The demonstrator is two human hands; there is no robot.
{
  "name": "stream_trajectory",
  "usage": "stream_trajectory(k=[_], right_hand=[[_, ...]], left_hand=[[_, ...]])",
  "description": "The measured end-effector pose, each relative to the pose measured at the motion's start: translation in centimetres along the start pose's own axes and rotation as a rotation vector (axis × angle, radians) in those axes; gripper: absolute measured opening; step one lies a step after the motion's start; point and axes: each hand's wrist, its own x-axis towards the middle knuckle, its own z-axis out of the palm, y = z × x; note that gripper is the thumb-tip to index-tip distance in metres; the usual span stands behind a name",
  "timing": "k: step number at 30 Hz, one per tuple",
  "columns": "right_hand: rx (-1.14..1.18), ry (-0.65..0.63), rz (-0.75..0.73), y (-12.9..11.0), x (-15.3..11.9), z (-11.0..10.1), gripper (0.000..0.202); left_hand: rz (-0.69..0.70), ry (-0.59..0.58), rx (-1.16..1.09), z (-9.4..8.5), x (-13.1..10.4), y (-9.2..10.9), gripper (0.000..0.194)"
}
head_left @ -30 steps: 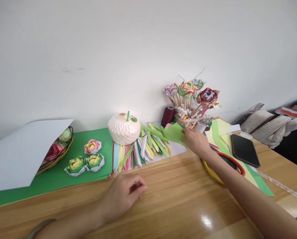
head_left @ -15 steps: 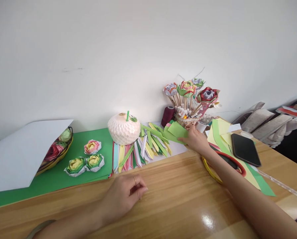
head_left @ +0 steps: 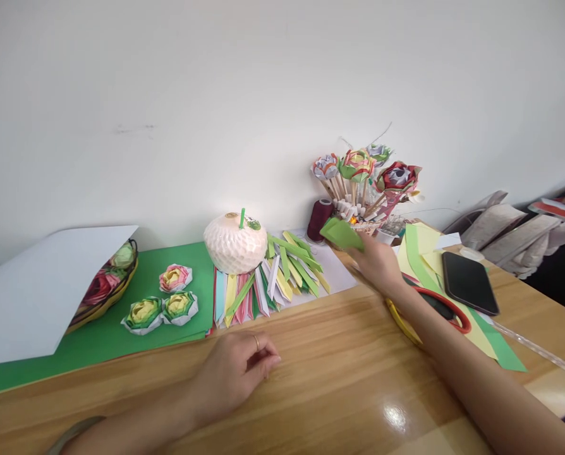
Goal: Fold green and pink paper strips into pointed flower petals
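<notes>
My right hand [head_left: 377, 264] pinches several small green paper pieces [head_left: 343, 235], lifted in front of the basket of paper flowers. My left hand [head_left: 241, 368] rests on the wooden table with its fingers curled closed and nothing seen in them; a ring is on one finger. Just beyond it lie folded paper strips [head_left: 287, 272] in green, yellow, white and pink, partly under a white textured foam-net ball [head_left: 235, 245] with a green stub on top. Paper flowers on sticks [head_left: 357, 165] stand in a basket behind my right hand.
Three paper lotus flowers [head_left: 175, 277] sit on green sheets [head_left: 154, 253] at the left, near a basket [head_left: 134, 268] partly covered by white paper [head_left: 40, 284]. A maroon thread spool [head_left: 319, 221] stands by the wall. To the right are scissors [head_left: 462, 319], paper offcuts [head_left: 414, 253] and a phone [head_left: 469, 284].
My right hand has lifted the green paper pieces off the table beside the strips and drawn them slightly up and right. My left hand has stayed in place.
</notes>
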Motion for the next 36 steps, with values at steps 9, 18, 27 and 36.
stream_trajectory(k=[9, 18, 27, 36], right_hand=[[0.096, 0.018, -0.036, 3.6, -3.2, -4.2, 0.043], [-0.033, -0.044, -0.195, 4.5, -7.8, -1.1, 0.041], [-0.248, 0.126, -0.343, 1.8, -11.9, -0.1, 0.03], [-0.22, 0.113, -0.333, 2.6, -12.2, -0.2, 0.025]], left_hand=[[0.002, -0.001, 0.011, 0.0, 0.1, -0.1, 0.019], [0.007, -0.002, 0.01, -0.1, 0.0, 0.1, 0.018], [0.003, -0.01, 0.018, -0.1, 0.1, 0.0, 0.018], [0.037, -0.003, 0.069, -0.1, 0.0, -0.1, 0.019]])
